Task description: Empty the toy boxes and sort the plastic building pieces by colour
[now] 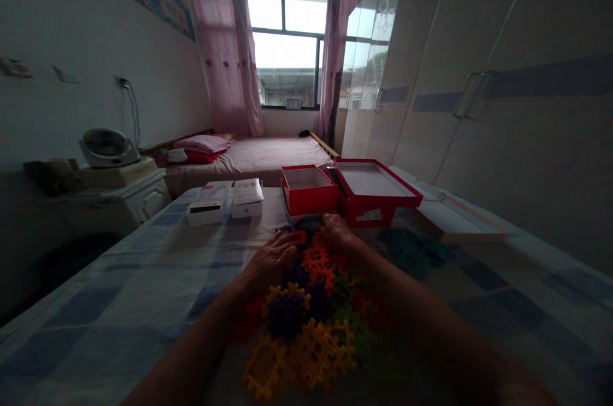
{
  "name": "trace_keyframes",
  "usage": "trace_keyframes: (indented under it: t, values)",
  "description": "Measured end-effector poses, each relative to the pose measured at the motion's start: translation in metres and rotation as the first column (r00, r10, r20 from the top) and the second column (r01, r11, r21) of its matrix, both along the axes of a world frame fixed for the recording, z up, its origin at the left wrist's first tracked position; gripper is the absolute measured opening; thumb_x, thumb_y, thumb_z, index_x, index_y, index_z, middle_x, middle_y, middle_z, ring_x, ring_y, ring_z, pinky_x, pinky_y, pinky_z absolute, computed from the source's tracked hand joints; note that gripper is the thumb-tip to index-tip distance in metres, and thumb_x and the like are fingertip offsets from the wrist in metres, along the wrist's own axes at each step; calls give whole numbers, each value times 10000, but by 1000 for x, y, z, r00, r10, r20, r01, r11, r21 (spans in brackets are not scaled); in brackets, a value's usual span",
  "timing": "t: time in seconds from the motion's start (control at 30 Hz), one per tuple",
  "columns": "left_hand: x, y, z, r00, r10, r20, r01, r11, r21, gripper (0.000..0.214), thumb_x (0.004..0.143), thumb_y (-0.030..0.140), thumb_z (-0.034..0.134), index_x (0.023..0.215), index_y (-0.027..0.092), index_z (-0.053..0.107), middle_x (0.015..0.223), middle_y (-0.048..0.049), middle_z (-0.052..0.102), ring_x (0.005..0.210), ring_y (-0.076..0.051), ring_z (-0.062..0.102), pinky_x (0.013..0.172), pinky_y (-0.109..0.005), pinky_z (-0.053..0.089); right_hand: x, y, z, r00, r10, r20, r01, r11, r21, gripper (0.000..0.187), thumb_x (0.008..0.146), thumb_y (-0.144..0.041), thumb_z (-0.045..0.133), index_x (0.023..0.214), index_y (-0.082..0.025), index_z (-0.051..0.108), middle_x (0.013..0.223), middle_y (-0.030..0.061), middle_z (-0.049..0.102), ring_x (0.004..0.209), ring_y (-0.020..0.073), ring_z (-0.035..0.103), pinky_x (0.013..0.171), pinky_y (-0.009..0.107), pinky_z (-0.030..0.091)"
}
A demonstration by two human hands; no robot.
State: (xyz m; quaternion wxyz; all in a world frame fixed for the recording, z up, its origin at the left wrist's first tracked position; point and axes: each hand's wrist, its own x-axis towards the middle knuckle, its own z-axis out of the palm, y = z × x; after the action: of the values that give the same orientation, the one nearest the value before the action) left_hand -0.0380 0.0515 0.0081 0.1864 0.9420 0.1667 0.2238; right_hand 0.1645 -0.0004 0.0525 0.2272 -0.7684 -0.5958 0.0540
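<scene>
A heap of plastic interlocking building pieces, with notched edges, lies on the checked tablecloth in front of me. It holds yellow pieces [313, 352], dark blue pieces [288, 313], orange-red pieces [316, 259] and green pieces [353, 323]. At the far left side of the heap, my left hand [272, 257] rests with fingers stretched over the pieces, open. My right hand [339, 233] is at the far right side, close to the red boxes. Its fingers are dim and partly hidden, so their grip is unclear. Something dark [310, 222] lies between the hands.
Behind the heap stand a red box [311, 200] and a larger red box [368, 209]. Two small white boxes [207, 214] [247, 208] sit left. On the right are a dark green bundle [414, 249] and a shallow pale box [462, 227]. A bed [268, 154] is beyond the table.
</scene>
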Motion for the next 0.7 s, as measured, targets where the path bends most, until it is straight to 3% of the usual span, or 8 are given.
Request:
trace_keyframes:
  t: [0.13,0.23,0.33,0.43,0.6,0.7]
  values:
    - [-3,-7,7,993,99,64,-98,995,-15,504,935,394,210,957,232,686,1164,-46,621,1131,-186,503,1026,-388,349,-1,13,-7,998,-5,-63,4,1000,-16,172,707,-245,625,827,-132,676,812,121,684,793,230,617,665,272,430]
    - [-6,-10,10,989,117,92,-120,992,34,463,926,376,241,909,217,676,1018,-63,660,1026,-198,545,950,-370,392,-5,10,-6,989,62,-132,-60,998,19,175,659,-201,628,824,-173,676,733,33,671,710,175,594,590,225,403]
    - [-8,-10,10,989,137,59,-142,986,88,391,910,356,286,934,194,641,898,-67,662,930,-208,562,885,-360,412,-8,-2,2,970,146,-193,-131,987,88,158,698,-200,558,806,-163,667,699,-4,646,662,136,565,556,203,386]
    - [-10,-8,9,981,191,38,-193,979,62,377,912,341,284,888,203,634,844,-54,651,859,-194,570,817,-329,430,-4,-23,17,959,173,-226,-139,977,161,223,777,-235,441,804,-138,640,715,6,629,646,121,540,543,203,376]
    - [-11,-9,13,964,244,108,-243,970,-21,386,911,352,314,873,203,668,961,-76,654,945,-202,576,877,-349,421,35,-76,31,983,52,-179,5,953,304,279,807,-317,412,884,-149,621,756,38,646,681,149,569,612,242,400]
    - [-10,-18,22,958,237,160,-233,972,-41,364,894,389,374,968,195,673,1058,-93,637,1017,-217,564,915,-366,418,73,-111,26,988,-139,-67,153,943,296,309,783,-314,447,995,-165,615,845,72,672,748,184,609,669,273,421]
